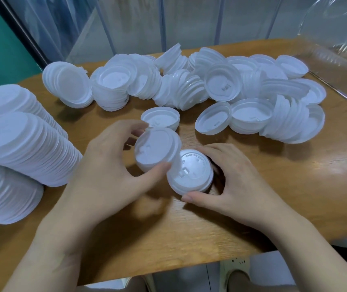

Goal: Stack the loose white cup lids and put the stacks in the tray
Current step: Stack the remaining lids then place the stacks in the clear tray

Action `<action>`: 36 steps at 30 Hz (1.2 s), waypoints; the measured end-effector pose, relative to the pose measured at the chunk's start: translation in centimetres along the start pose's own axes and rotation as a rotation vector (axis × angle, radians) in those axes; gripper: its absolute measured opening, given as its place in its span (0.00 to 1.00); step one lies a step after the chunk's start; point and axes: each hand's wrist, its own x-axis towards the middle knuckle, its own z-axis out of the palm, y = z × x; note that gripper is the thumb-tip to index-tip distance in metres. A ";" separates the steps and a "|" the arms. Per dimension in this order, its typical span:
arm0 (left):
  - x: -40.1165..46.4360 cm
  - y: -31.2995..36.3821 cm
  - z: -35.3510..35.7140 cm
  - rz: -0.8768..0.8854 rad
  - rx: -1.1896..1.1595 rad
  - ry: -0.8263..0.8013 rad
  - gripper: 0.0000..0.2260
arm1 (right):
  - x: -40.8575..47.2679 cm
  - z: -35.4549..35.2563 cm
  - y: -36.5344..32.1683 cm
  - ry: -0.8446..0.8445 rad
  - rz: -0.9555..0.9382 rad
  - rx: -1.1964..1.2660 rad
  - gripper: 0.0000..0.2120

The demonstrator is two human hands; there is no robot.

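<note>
left hand (107, 165) grips tilted lid (154, 150) | right hand (231, 182) grips lid stack (191, 173)

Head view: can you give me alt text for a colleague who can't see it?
The left hand holds a tilted white cup lid beside a lid that the right hand grips on the wooden table. Loose lids lie scattered beyond, and tall lid stacks stand at the left.
</note>
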 end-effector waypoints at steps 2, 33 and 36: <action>-0.3 0.9 0.5 0.054 -0.027 -0.039 0.29 | 0.0 0.0 0.0 -0.002 0.000 0.010 0.41; 0.2 2.5 3.0 0.044 -0.018 -0.295 0.29 | -0.3 -0.3 0.2 -0.016 0.021 0.046 0.43; 0.2 2.3 3.2 0.058 0.019 -0.295 0.32 | -0.2 -0.1 0.3 -0.015 0.004 0.034 0.40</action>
